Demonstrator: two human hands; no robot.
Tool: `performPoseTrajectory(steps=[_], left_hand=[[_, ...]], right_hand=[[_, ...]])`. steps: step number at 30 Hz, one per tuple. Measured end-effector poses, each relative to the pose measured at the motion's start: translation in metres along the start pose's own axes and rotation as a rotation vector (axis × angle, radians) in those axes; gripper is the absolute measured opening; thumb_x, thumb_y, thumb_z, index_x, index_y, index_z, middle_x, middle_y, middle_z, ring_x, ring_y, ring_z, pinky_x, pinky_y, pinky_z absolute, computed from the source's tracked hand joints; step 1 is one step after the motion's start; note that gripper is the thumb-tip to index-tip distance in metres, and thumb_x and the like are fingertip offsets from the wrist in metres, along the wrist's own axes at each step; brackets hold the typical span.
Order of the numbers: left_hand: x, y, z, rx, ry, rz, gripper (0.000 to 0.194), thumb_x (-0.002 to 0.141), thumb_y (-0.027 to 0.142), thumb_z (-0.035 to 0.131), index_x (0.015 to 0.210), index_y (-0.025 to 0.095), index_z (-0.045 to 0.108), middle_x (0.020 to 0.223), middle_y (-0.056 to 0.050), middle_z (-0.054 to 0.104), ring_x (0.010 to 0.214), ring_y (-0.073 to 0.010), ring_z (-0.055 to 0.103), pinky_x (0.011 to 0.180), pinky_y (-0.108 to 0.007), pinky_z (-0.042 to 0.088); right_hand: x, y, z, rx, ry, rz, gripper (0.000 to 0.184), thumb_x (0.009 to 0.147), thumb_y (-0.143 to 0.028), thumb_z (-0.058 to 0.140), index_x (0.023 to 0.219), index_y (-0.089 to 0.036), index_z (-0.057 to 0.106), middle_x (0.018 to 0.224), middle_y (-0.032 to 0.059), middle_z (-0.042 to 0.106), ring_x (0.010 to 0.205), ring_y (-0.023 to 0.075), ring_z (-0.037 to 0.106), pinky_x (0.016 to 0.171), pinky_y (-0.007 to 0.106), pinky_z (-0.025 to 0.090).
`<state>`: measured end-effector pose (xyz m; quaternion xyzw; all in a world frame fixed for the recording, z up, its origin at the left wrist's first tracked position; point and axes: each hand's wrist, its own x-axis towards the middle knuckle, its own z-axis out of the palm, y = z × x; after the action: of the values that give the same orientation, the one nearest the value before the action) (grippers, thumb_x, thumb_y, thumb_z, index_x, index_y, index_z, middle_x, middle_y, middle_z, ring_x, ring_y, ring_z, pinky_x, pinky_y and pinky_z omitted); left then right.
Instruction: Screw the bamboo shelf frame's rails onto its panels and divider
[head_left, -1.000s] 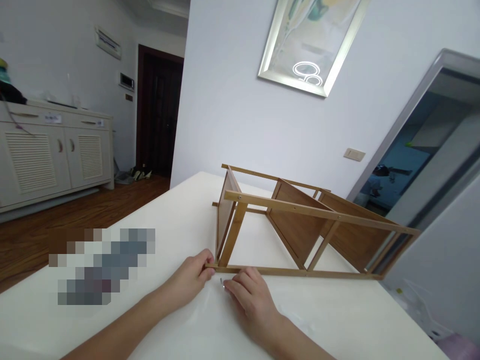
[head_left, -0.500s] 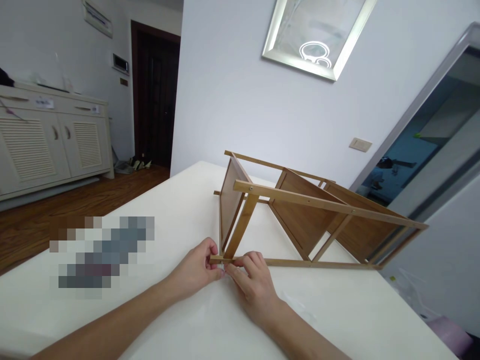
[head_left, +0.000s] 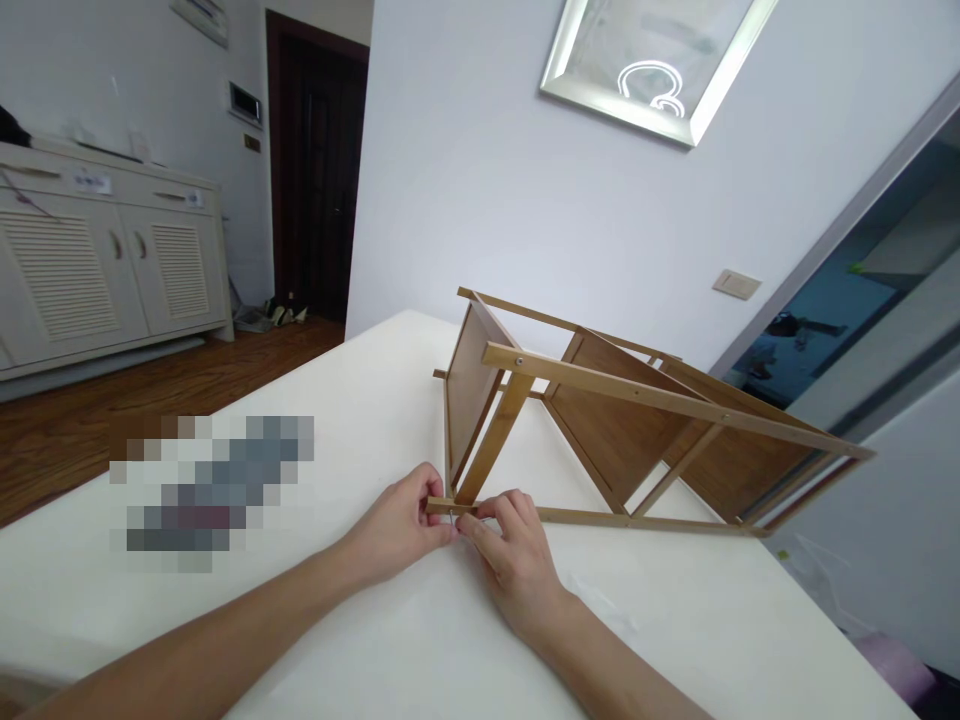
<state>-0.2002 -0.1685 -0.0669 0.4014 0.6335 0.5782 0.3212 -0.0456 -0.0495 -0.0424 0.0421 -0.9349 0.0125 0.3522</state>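
A wooden shelf rack [head_left: 592, 375] with several brown panels lies on its side on the white table [head_left: 360, 420]. At its near left corner, my left hand [head_left: 397, 525] is closed round the end of the lower rail, thumb in front. My right hand [head_left: 517, 560] is beside it, fingers pinched together against the same rail. Between the two hands a thin metal piece [head_left: 451, 518] shows at the rail's end; most of it is hidden by fingers, and its kind is unclear.
Clear plastic [head_left: 604, 605] lies right of my right forearm. A pixelated object [head_left: 217, 490] is on the table's left side. Behind are a white louvred cabinet [head_left: 112, 250], a dark door [head_left: 315, 170] and a wall with a framed picture [head_left: 660, 70].
The view has shifted slightly, so the rack and table appear a little higher and further right. Both hands stay at the same rail end, with small finger movements.
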Motion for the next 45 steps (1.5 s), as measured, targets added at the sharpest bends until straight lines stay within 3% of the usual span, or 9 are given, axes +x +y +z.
performPoseTrajectory(steps=[15, 25, 31, 37, 45], left_hand=[[-0.006, 0.011, 0.003, 0.074, 0.043, 0.003, 0.027, 0.070, 0.026, 0.064, 0.083, 0.025, 0.040, 0.067, 0.009, 0.051, 0.061, -0.0119, 0.050, 0.058, -0.025, 0.039], [-0.006, 0.011, 0.004, 0.121, 0.063, 0.006, 0.027, 0.072, 0.029, 0.064, 0.085, 0.025, 0.040, 0.067, 0.009, 0.050, 0.060, -0.0123, 0.050, 0.056, -0.024, 0.038], [-0.009, 0.013, 0.005, 0.188, 0.072, 0.013, 0.024, 0.076, 0.029, 0.060, 0.087, 0.026, 0.038, 0.063, 0.010, 0.047, 0.057, -0.0118, 0.046, 0.056, -0.024, 0.035], [-0.014, 0.017, 0.005, 0.343, 0.086, 0.074, 0.017, 0.082, 0.028, 0.052, 0.091, 0.027, 0.038, 0.060, 0.011, 0.046, 0.056, -0.0135, 0.047, 0.056, -0.025, 0.033], [-0.017, 0.022, 0.005, 0.397, 0.116, 0.114, 0.013, 0.086, 0.029, 0.048, 0.094, 0.026, 0.038, 0.067, 0.007, 0.054, 0.063, -0.0166, 0.055, 0.061, -0.028, 0.035]], right_hand=[[-0.001, -0.002, -0.003, 0.128, -0.049, 0.043, 0.060, 0.077, 0.012, 0.038, 0.124, -0.021, 0.057, 0.101, 0.0101, 0.053, 0.095, 0.0220, 0.047, 0.073, 0.036, 0.050], [0.004, 0.001, -0.002, 0.263, 0.109, 0.117, 0.022, 0.090, -0.004, 0.052, 0.103, -0.021, 0.059, 0.088, 0.0053, 0.061, 0.084, 0.0185, 0.054, 0.070, 0.034, 0.051], [0.004, 0.003, -0.008, 0.119, 0.163, 0.077, 0.019, 0.089, -0.010, 0.059, 0.106, -0.019, 0.061, 0.089, 0.0075, 0.060, 0.083, 0.0196, 0.055, 0.068, 0.035, 0.051], [0.006, 0.005, -0.013, -0.063, 0.105, -0.113, 0.021, 0.089, -0.005, 0.057, 0.108, -0.013, 0.059, 0.085, 0.0091, 0.062, 0.075, 0.0196, 0.052, 0.063, 0.035, 0.047], [0.005, 0.001, -0.013, -0.105, 0.024, -0.103, 0.017, 0.092, -0.006, 0.053, 0.106, -0.014, 0.060, 0.078, 0.0059, 0.058, 0.071, 0.0186, 0.048, 0.060, 0.033, 0.041]])
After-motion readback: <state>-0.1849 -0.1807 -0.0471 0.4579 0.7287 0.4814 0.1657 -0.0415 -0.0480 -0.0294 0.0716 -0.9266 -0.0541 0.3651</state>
